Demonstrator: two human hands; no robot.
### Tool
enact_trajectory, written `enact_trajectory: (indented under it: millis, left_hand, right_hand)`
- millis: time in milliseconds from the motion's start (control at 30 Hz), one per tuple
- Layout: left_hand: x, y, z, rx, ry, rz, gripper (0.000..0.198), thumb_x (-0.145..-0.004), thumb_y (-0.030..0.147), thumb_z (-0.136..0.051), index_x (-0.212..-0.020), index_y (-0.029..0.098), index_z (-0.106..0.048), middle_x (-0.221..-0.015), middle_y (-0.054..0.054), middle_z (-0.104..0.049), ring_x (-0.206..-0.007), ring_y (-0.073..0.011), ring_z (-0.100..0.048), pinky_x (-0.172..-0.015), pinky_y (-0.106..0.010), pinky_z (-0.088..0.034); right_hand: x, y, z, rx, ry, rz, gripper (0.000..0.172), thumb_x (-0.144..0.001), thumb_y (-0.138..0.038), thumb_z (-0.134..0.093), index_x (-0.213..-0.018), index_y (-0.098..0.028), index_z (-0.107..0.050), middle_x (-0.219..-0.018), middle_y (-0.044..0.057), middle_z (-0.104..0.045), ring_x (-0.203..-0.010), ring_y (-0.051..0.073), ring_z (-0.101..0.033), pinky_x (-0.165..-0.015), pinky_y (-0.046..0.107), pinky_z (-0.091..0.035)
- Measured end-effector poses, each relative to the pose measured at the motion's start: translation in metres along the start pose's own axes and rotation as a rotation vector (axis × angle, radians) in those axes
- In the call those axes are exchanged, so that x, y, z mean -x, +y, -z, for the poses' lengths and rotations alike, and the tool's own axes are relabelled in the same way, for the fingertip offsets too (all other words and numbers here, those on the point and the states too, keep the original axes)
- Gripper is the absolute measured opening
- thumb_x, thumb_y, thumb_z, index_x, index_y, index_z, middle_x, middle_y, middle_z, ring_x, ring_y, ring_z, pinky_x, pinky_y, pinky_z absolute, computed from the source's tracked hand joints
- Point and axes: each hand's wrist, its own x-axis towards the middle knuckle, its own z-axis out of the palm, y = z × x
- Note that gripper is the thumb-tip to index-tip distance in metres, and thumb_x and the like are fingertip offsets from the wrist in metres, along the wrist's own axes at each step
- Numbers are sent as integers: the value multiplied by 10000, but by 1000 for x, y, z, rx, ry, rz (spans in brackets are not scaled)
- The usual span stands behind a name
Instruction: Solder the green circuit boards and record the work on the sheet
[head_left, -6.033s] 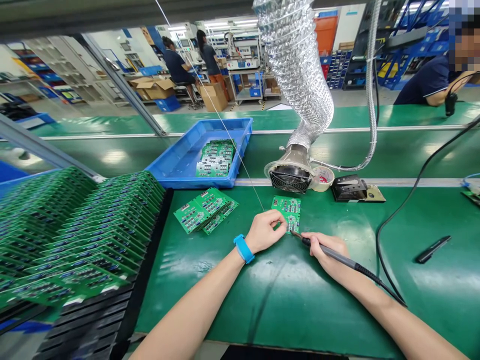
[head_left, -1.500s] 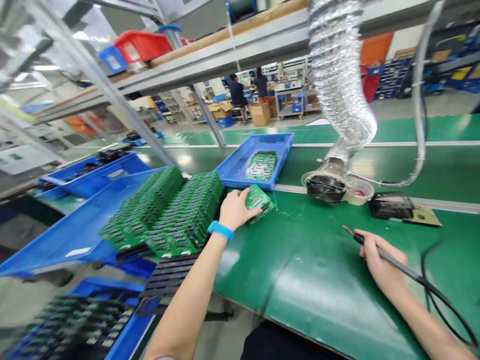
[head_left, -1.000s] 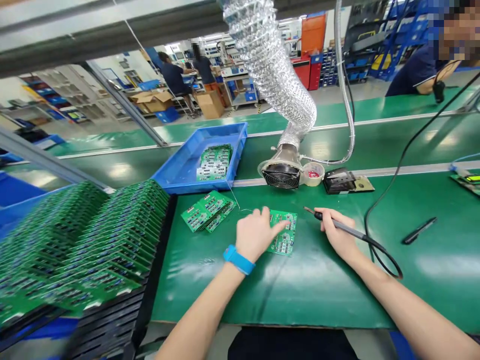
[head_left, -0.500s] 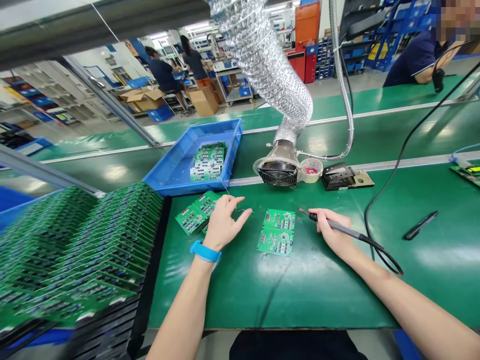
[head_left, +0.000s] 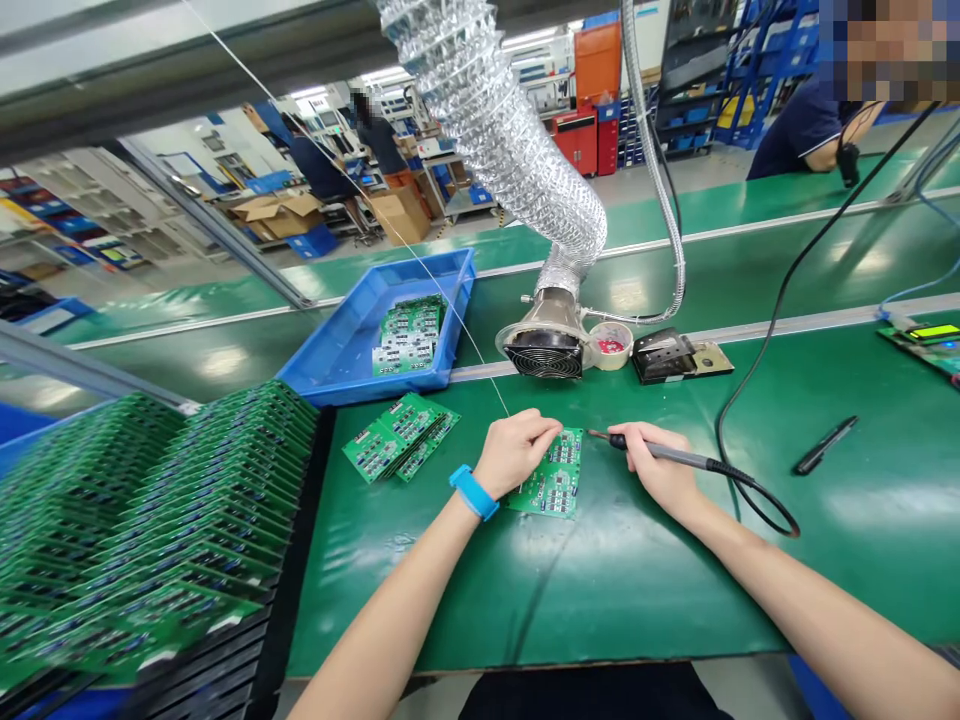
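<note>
A green circuit board (head_left: 559, 492) lies flat on the green bench, its left part hidden under my left hand (head_left: 511, 452). That hand, with a blue band at the wrist, is closed in a pinch on thin solder wire (head_left: 471, 338), which slants down from the upper left. My right hand (head_left: 658, 468) grips a soldering iron (head_left: 686, 458) like a pen. The iron's tip points left, close to the board's upper right corner; whether it touches is hard to tell. Left of my left hand lies a small stack of circuit boards (head_left: 401, 437).
Black racks of upright boards (head_left: 202, 510) fill the left side. Behind are a blue tray (head_left: 337, 330) with boards, a fume extractor fan (head_left: 544, 352), a tape roll (head_left: 611, 345) and an iron stand (head_left: 667, 355). A pen (head_left: 825, 446) lies right, beyond the iron's cable (head_left: 761, 505).
My left hand has moved right, from beside the board stack to over the single board, and its fingers have closed on the solder wire. My right hand still holds the iron near the board.
</note>
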Motion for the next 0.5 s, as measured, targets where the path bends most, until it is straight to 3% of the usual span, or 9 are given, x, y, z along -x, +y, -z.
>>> enact_trajectory:
  millis: [167,500]
  left_hand:
    - [-5,6,-20,-18,-4,8,280,-982,310,-524,-883,221,-771,-688,-5,-596,-636,-115,-546,-609,-246,-359]
    - [0,3,-24,-19,-30,34,285,-979,320,-523,-899,230,-781,-677,-9,-589,-624,-118,-538,-597,-245,-347]
  right_hand:
    - [-1,-1,0,10,-49,10,398,-962,-384,-444,-834,-183,-762,-536,10,-616,-594,196,-657,-645,309,-544]
    - [-3,1,-4,2,-146,35,389,-971,-388,-442,-861,-188,-757,-542,2,-625,-555,176,-634,-600,286,-530]
